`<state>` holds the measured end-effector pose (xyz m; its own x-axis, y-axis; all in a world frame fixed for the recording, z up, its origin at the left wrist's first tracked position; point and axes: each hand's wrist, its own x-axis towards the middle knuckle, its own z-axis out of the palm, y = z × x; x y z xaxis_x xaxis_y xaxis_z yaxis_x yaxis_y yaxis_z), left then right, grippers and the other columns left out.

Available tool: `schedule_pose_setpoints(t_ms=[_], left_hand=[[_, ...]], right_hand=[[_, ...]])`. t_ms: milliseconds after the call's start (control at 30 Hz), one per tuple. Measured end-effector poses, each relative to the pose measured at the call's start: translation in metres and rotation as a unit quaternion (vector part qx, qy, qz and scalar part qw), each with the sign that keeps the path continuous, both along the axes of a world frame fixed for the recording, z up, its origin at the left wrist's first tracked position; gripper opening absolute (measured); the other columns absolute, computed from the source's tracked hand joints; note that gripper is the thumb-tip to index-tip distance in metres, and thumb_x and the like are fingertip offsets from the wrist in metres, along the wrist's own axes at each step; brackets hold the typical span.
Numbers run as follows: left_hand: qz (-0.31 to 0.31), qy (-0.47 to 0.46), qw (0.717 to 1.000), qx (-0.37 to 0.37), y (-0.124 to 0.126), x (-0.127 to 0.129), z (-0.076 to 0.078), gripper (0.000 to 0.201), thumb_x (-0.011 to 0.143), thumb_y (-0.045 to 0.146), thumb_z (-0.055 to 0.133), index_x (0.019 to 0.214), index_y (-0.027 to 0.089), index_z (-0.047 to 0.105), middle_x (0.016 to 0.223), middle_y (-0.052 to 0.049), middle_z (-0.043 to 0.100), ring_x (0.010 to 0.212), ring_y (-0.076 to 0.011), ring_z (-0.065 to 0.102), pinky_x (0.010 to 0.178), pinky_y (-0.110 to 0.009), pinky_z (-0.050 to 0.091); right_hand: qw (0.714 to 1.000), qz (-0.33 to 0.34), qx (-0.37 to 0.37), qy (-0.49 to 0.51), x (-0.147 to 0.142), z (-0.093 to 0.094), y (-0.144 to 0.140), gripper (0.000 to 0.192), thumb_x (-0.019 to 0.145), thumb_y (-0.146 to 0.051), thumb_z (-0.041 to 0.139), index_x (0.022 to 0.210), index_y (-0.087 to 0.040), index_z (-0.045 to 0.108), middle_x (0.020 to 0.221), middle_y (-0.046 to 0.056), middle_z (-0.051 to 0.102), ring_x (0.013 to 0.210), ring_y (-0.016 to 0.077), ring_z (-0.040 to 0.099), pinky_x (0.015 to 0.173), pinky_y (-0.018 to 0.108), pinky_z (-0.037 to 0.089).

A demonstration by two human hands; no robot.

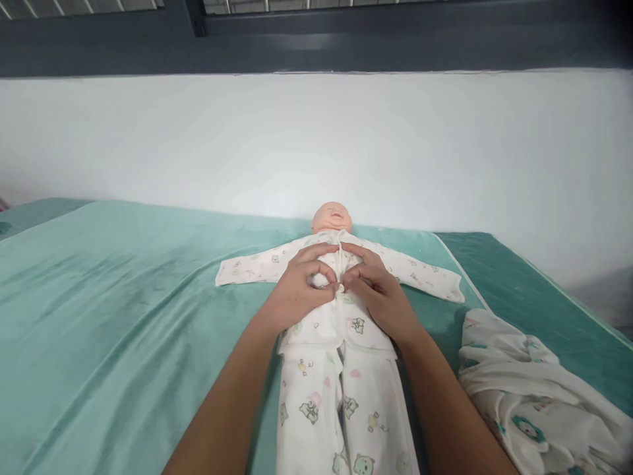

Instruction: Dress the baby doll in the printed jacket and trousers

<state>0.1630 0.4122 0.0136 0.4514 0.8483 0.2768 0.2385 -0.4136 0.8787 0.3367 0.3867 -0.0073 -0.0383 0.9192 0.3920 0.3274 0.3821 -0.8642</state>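
Note:
A baby doll lies on its back, its head toward the wall. It wears a white printed top with both sleeves spread wide, and white printed trousers. On the front of the top, my left hand pinches the cloth edge beside a small button. Across from it, my right hand pinches the other edge at the same button. Both sets of fingertips meet at the front opening. Whether the button sits in its hole is hidden by the fingers.
A crumpled white printed cloth lies at the right. Under everything is a light green bed sheet with creases; a darker green mat shows at the right. Behind stands a white wall below a dark window frame.

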Motion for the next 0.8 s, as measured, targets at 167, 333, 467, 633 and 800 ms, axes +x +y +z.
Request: schedule_pose_setpoints(t_ms=[167,333,467,633,800], left_hand=[[-0.004,-0.005,1.000,-0.008,-0.0004,-0.0008,0.0009,0.010,0.077,0.015,0.061,0.070,0.021,0.065,0.144,-0.002,0.048,0.132,-0.0280,0.046,0.093,-0.041,0.053],[-0.007,-0.003,1.000,-0.021,-0.0007,-0.0018,0.0027,0.011,0.078,0.017,0.061,0.070,0.022,0.067,0.145,-0.001,0.048,0.133,-0.0282,0.045,0.093,-0.041,0.053],[-0.007,0.001,1.000,-0.023,0.0006,-0.0029,0.0011,0.010,0.080,0.021,0.062,0.072,0.023,0.068,0.146,0.000,0.047,0.135,-0.0291,0.043,0.095,-0.042,0.052],[-0.017,0.007,1.000,-0.001,0.0019,-0.0044,-0.0015,0.015,0.086,0.035,0.063,0.077,0.026,0.071,0.146,0.002,0.048,0.139,-0.0275,0.040,0.106,-0.045,0.044],[-0.039,0.019,0.999,0.029,0.0034,-0.0057,-0.0022,0.018,0.091,0.035,0.057,0.086,0.029,0.074,0.145,0.003,0.050,0.141,-0.0239,0.038,0.115,-0.045,0.036]], right_hand=[[1.000,0.012,0.002,-0.002,0.0013,0.0005,-0.0007,0.022,0.087,-0.031,0.058,0.069,-0.028,0.071,0.141,-0.003,0.053,0.137,0.0259,0.038,0.114,0.046,0.026],[1.000,0.009,0.000,-0.001,0.0010,0.0009,-0.0012,0.022,0.086,-0.030,0.058,0.069,-0.028,0.072,0.141,-0.004,0.054,0.137,0.0267,0.038,0.114,0.048,0.026],[1.000,-0.003,0.002,0.008,-0.0002,0.0001,-0.0003,0.022,0.085,-0.030,0.058,0.068,-0.028,0.072,0.139,-0.003,0.056,0.136,0.0269,0.040,0.114,0.048,0.027],[0.999,-0.016,0.010,0.032,-0.0017,-0.0030,0.0011,0.022,0.086,-0.033,0.059,0.070,-0.028,0.072,0.136,-0.001,0.058,0.134,0.0258,0.043,0.112,0.047,0.030],[0.999,-0.027,0.008,0.041,-0.0022,-0.0046,0.0013,0.022,0.087,-0.034,0.059,0.072,-0.028,0.073,0.134,0.000,0.060,0.133,0.0257,0.044,0.112,0.047,0.030]])
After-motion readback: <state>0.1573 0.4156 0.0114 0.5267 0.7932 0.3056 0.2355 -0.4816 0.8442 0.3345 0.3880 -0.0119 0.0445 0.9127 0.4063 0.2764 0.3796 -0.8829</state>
